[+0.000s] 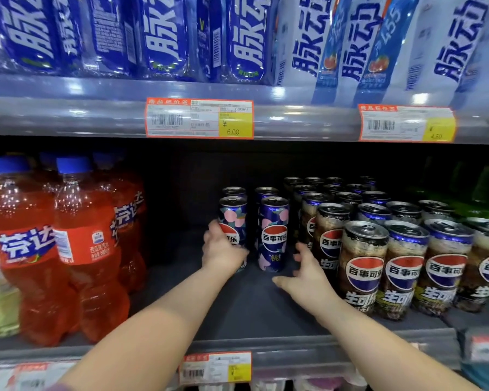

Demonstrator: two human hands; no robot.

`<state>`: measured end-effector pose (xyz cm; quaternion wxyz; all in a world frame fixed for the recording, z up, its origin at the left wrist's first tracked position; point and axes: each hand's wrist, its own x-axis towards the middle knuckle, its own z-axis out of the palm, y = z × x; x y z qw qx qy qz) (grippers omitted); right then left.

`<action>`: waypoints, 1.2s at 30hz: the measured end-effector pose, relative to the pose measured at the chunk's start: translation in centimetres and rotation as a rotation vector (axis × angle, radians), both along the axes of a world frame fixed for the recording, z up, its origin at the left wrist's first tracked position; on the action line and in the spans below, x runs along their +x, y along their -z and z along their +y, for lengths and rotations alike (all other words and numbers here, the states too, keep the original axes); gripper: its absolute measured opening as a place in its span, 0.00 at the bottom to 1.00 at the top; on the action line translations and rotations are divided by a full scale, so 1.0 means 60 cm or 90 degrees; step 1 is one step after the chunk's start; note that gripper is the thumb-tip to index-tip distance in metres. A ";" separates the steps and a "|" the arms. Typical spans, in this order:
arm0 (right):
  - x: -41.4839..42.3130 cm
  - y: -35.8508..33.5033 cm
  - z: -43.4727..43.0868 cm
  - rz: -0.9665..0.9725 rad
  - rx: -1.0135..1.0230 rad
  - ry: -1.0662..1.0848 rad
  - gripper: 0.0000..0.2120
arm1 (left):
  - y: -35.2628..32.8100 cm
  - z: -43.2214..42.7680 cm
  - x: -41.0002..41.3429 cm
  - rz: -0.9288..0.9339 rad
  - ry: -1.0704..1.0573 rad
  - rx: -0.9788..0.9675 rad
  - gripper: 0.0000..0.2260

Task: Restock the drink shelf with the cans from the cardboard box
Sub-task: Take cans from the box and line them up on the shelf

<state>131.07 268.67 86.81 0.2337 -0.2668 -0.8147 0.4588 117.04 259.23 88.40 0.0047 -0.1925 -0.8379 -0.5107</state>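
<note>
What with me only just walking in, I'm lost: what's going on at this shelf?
A person is stocking the dark shelf. Their left hand grips one slim blue pink-patterned Pepsi can; the right hand hovers open beside a second such can. Two more stand behind, between orange soda bottles and brown Pepsi cans.

Upper shelf: the dark blue bottles (164, 38) and white bottles (308, 52) read "脉动", and a light blue bottle (384, 32) bears "455". On the rail below, the left price tag (199, 118) reads "600ml" and "¥ 6.00", the right price tag (407, 124) "4.50". Lower shelf: the orange bottles (26, 244) read "芬达", the right slim can (273, 235) "百事可乐" and "桃", the left slim can (233, 218) shows only "乐", and the dark cans (363, 266) read "百事可乐" and "生可".
</note>
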 end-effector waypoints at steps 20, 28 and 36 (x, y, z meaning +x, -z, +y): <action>0.062 -0.064 -0.073 -0.020 0.283 -0.168 0.30 | -0.026 -0.169 0.144 0.135 -0.032 -0.044 0.24; 0.076 -0.019 -0.247 -0.003 0.337 -0.444 0.24 | 0.069 -0.414 0.238 0.090 -0.102 -0.233 0.14; 0.027 0.085 -0.484 -0.146 0.401 -0.630 0.27 | 0.173 -0.711 0.298 -0.117 -0.306 -0.363 0.12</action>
